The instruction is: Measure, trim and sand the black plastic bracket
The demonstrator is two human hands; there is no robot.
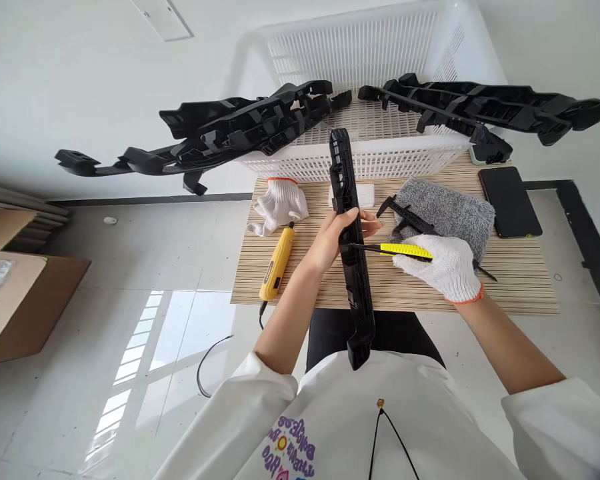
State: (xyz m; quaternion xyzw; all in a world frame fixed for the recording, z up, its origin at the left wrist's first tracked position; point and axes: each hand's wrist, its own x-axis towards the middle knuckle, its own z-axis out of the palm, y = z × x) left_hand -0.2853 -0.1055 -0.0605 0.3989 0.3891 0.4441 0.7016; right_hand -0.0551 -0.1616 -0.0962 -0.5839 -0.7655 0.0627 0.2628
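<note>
My bare left hand is wrapped round the middle of a long black plastic part, which reaches from the basket's front edge down to my lap. On my right hand is a white knitted glove with an orange cuff. That hand is closed on a yellow-handled tool, whose thin dark tip meets the black part just below my left fingers. Black calipers lie on a grey cloth beyond the gloved hand.
On the striped table are a yellow rotary tool, a loose white glove and a black phone. Behind, several black parts stick out over both sides of a white basket. A cardboard box stands left.
</note>
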